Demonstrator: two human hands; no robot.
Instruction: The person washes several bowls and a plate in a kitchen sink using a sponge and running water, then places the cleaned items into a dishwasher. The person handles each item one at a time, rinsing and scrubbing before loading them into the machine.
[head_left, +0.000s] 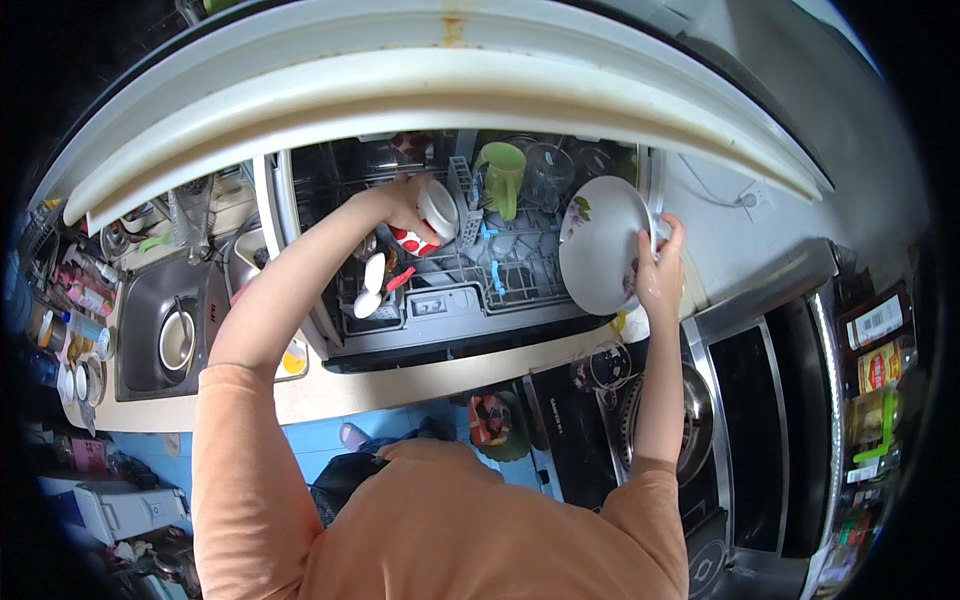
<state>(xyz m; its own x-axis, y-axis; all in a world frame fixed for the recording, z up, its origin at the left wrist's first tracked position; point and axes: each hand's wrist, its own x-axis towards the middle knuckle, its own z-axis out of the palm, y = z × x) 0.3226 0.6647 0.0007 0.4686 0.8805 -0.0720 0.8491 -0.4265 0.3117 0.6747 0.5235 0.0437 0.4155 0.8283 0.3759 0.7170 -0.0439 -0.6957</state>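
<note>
My left hand grips a white bowl with red dots over the left part of a dishwasher rack. In my right hand is the rim of a large white plate with a floral pattern, tilted at the rack's right side. A green mug and a clear glass vessel stand at the back of the rack. White spoons and a red-handled utensil stand in the front left cutlery basket. A grey perforated holder rises beside the bowl.
A steel sink with a cream bowl lies left, bottles and jars beyond it. A pale cabinet edge arches overhead. At right are a gas hob and a wall socket; the countertop edge runs before me.
</note>
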